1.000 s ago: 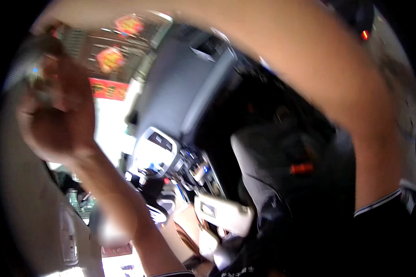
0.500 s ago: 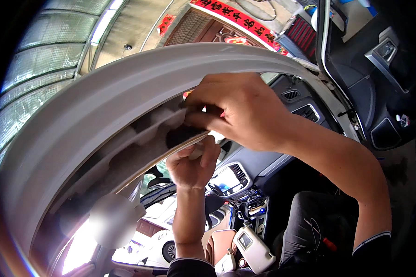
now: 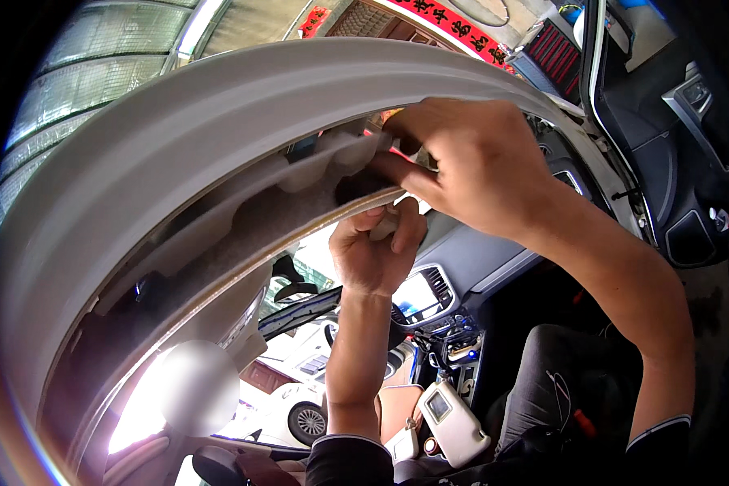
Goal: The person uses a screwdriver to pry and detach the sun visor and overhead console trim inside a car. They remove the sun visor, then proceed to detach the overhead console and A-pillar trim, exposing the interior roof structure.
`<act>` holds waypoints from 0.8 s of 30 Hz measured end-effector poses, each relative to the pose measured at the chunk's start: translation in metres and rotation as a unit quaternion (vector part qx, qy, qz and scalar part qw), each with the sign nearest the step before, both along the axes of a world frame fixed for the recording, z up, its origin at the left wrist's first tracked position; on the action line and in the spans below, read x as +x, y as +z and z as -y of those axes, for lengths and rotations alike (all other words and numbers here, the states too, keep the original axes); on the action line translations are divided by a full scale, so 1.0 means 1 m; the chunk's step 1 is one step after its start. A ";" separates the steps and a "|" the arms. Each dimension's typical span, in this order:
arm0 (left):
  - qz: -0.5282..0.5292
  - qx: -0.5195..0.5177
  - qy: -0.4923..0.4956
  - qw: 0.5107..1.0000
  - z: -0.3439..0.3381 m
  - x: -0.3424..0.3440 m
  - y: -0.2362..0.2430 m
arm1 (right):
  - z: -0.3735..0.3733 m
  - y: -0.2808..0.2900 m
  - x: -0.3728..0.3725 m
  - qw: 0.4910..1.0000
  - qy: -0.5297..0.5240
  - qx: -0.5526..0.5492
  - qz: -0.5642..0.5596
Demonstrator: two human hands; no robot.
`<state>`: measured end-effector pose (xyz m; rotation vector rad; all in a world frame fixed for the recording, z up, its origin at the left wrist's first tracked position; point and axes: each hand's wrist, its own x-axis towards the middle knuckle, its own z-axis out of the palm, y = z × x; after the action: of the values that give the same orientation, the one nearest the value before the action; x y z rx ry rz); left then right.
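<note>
Under the curved grey door-frame edge of a car roof, a long gap shows a wavy grey strip and dark hollows. Along the lower side of this gap runs the thin tan edge of the headliner. My left hand reaches up from below with its fingers curled and the tips closed at the headliner edge. Above it, my right hand is bent over the opening. Its thumb and forefinger are pinched together inside the gap, by the end of the grey strip. What lies between those fingertips is hidden.
A beige sun visor with a mirror lies low between the seats. Beyond my hands are the dashboard with a lit screen and, at the right, an open door. A red-drawered tool cabinet and a white car are outside.
The view has shifted, so the roof edge sits higher in it and both hands lie farther right. Both hands keep nearly the same grip, and more of the gap shows left of them.
</note>
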<state>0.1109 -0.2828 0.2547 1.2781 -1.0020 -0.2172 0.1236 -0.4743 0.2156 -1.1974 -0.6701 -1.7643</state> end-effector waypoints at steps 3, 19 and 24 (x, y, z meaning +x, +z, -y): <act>-0.025 -0.017 0.017 0.999 -0.001 -0.001 -0.003 | 0.001 -0.006 0.002 1.000 0.004 0.012 -0.023; -0.002 0.010 -0.029 1.000 0.005 -0.002 0.009 | -0.014 -0.001 0.008 0.976 0.174 0.001 -0.131; 0.065 -0.012 0.096 0.993 0.019 -0.006 0.002 | -0.003 -0.006 0.006 0.960 0.253 0.007 -0.115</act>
<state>0.1047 -0.3013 0.2568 1.3720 -0.9810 0.0268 0.1301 -0.4714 0.2093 -1.0801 -0.7435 -1.1825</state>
